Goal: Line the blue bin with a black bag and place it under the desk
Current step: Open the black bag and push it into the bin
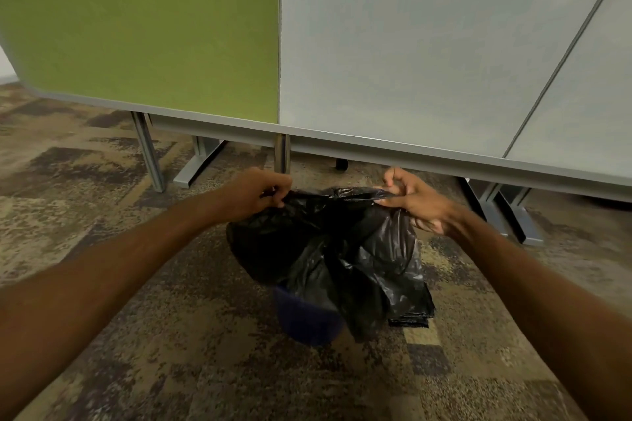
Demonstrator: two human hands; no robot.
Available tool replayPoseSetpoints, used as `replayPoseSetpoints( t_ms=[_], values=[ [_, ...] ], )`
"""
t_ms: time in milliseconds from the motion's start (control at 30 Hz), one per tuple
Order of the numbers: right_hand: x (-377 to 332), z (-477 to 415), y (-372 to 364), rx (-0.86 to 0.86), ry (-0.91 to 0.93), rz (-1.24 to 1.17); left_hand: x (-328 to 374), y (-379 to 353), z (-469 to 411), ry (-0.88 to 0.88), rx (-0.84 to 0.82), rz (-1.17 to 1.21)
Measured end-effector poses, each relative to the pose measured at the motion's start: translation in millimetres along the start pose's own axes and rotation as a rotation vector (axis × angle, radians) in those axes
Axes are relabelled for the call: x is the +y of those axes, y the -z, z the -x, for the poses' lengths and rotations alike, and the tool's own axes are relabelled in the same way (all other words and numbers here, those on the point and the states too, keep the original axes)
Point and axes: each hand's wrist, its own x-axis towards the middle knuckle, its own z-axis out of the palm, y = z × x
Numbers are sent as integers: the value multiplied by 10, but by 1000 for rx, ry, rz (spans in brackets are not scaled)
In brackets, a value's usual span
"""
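Note:
A black plastic bag (328, 249) hangs stretched between both hands above the carpet. My left hand (254, 193) pinches its top edge on the left, and my right hand (415, 200) pinches the top edge on the right. Below the bag stands the blue bin (304, 319); only its lower front wall shows, the rest is hidden by the bag. Whether the bag's bottom is inside the bin cannot be told. A folded stack of black bags (412, 316) lies on the floor just right of the bin.
Cubicle panels, one green (143, 20) and one grey (427, 44), rise behind the bin. Grey metal legs and feet (150, 154) stand under them, others at the right (513, 215). Patterned carpet (205, 369) covers the floor around the bin.

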Motion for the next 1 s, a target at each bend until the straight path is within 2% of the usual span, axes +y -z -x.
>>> replayPoseSetpoints(
  t_ms=[100, 233, 400, 467, 533, 567, 633, 700, 733, 800, 867, 933, 1000],
  values=[
    [-53, 3, -10, -48, 16, -108, -59, -32, 4, -4, 6, -25],
    [-97, 17, -29, -173, -93, -219, -82, -76, -60, 139, 22, 89],
    [-62, 12, -67, -110, -201, 182, -153, -104, -63, 159, -62, 180],
    [-1, -5, -16, -76, -225, 108, -200, -118, -47, 107, -71, 127],
    [39, -11, 47, -71, -222, 24, -242, -156, -36, 102, 28, 115],
    [57, -23, 81, -87, -220, 58, -249, -173, -31, 118, 96, 145],
    [35, 2, 95, -138, -221, 155, -256, -192, -41, 165, 224, 135],
    [18, 6, 132, -154, -223, 75, -296, -195, -75, 241, 261, -10],
    [18, 1, 156, -144, -222, 36, -327, -199, -106, 303, 252, -79],
    [29, -7, 185, -100, -233, 78, -313, -184, -138, 479, 123, -95],
    [75, -9, 199, 13, -233, 81, -211, -178, -134, 658, -50, 108],
    [151, -22, 206, 154, -200, 81, -57, -150, -86, 832, -216, 463],
    [234, -49, 217, 273, -135, 263, 28, -115, -26, 823, -296, 736]
  ],
)
